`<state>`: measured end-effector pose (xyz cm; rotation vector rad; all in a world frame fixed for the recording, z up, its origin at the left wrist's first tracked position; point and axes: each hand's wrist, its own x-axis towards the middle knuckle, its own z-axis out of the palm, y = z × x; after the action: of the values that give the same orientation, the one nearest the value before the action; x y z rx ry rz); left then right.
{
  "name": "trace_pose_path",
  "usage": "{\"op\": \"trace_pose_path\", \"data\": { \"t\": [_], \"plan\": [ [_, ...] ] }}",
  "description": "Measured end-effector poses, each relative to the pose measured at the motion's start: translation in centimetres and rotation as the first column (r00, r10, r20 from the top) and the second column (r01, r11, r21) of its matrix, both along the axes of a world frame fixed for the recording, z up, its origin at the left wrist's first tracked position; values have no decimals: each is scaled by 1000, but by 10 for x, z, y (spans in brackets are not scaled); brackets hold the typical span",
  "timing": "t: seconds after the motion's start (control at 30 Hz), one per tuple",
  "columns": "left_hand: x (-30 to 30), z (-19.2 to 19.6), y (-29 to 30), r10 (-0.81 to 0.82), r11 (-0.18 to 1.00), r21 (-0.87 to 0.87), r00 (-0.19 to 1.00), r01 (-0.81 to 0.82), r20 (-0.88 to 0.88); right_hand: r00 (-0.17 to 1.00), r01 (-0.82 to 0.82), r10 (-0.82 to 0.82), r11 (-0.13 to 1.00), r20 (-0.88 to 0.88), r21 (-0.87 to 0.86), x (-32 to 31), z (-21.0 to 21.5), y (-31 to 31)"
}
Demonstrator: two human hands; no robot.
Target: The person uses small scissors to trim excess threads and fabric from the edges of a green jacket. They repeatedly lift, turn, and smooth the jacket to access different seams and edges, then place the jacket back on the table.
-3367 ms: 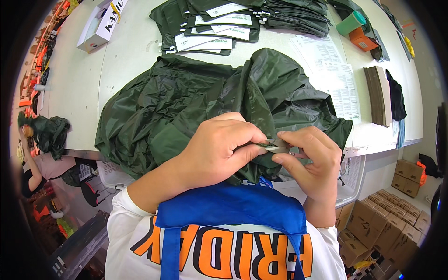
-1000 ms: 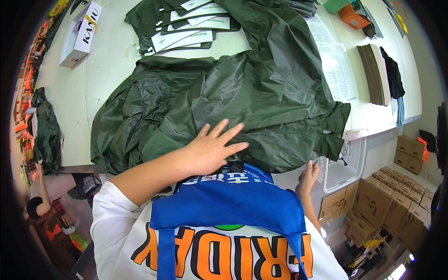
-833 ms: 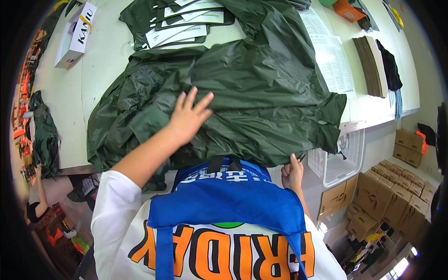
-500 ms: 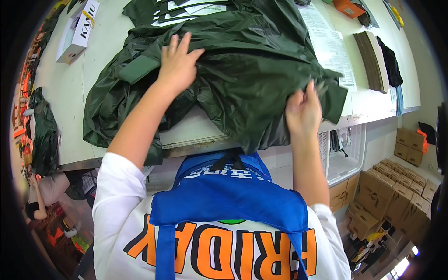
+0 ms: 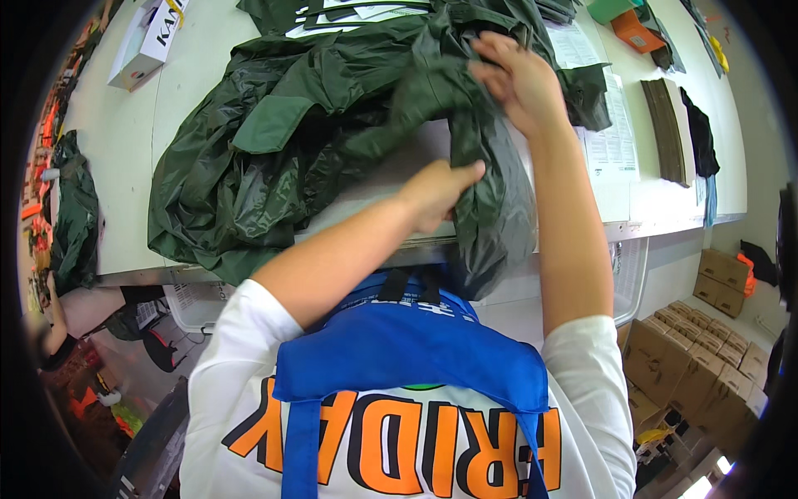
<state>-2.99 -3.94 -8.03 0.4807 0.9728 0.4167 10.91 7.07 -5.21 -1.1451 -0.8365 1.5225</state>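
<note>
A shiny dark green raincoat (image 5: 208, 166) lies rumpled across the white table, with a stiff green flap (image 5: 270, 125) on its left part. My left hand (image 5: 440, 191) is closed on a fold of it near the table's front edge, thumb pointing right. Its fingertips are partly hidden. From there, a loose part of the cloth hangs over the edge, blurred by motion. Farther back and to the right, my right hand (image 5: 524, 83) is over the raincoat with fingers bent and apart, slightly smeared.
On the white table (image 5: 125, 166) are a white box (image 5: 145, 46), printed sheets (image 5: 613, 137), a brown stack (image 5: 665, 133) and black cloth (image 5: 700, 133). Another dark green garment (image 5: 75, 208) lies at the left edge, near another person's arm (image 5: 56, 320). Cardboard boxes (image 5: 665, 358) stand lower right.
My left hand has come down and right, from lying on the raincoat to gripping a fold. My right hand has moved up and away from the front edge. The raincoat's right part has shifted.
</note>
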Motion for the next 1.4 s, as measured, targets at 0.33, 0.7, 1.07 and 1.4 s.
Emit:
{"op": "trace_pose_path", "data": {
  "t": [0.33, 0.7, 1.07, 1.4],
  "plan": [
    [-43, 29, 94, 427, 884, -88, 717, -458, 551, 854, -137, -2, 964, -520, -228, 34, -28, -193],
    [-89, 15, 6, -114, 886, 453, 902, -97, 416, 727, 348, -531, 832, -436, -433, -15, 33, -135],
    [-92, 92, 9, 443, -97, 925, 848, 368, -290, 835, 195, -415, 837, -361, -512, -32, 44, -129],
    [-93, 99, 19, 161, 619, 785, 980, -8, -116, 934, 168, -234, 955, 270, 246, -51, 82, -167]
  ]
}}
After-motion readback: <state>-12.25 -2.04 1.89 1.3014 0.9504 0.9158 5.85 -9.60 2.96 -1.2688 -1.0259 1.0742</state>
